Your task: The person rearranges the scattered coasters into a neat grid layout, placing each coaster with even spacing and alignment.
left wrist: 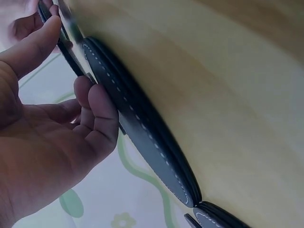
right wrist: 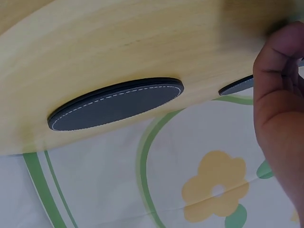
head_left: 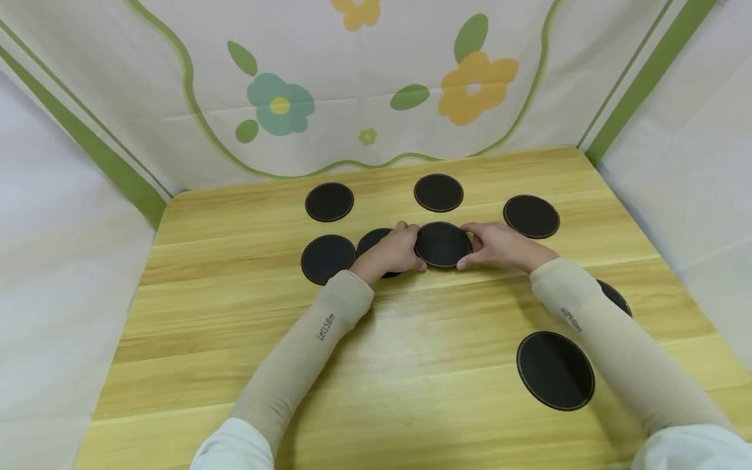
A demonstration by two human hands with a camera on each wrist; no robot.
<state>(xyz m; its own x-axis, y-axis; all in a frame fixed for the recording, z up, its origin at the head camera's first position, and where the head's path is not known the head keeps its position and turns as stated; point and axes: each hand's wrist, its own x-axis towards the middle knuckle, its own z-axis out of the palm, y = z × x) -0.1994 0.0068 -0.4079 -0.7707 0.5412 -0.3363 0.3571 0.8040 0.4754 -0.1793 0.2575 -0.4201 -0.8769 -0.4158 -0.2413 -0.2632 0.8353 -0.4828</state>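
Between my two hands is a round black coaster with a stitched rim. My left hand pinches its left edge between thumb and fingers, and my right hand pinches the right edge. In the left wrist view this coaster stands off the wooden surface, tilted beside another coaster that the curled left fingers overlap. From the head view, that neighbouring coaster is partly covered by the left hand, its edge meeting one more coaster to the left. The right wrist view catches only part of the right hand.
Along the back of the wooden table lie a left coaster, a middle coaster and a right coaster. Nearer me is a large-looking coaster; my right sleeve partly hides another coaster. A flowered curtain hangs behind.
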